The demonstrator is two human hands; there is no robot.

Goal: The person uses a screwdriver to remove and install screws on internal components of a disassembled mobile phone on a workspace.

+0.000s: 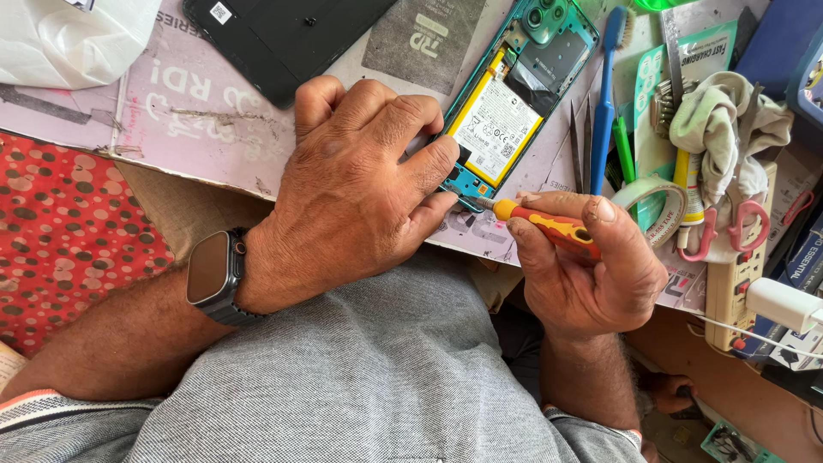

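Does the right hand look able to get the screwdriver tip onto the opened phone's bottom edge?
Probably yes: the right hand holds the screwdriver with its tip already at the phone, beside the left hand fingertips; nothing lies between.

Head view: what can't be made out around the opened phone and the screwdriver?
- Screwdriver tip: too small, and the left hand fingers crowd it, so contact with a screw is unclear.
- Opened phone: bottom-left corner hidden under the left fingertips; top cut off by the frame edge.
- Screwdriver handle end: wrapped inside the right hand.
- Dark back cover: cut off by the top edge.
- Tweezers tips: too thin to judge.
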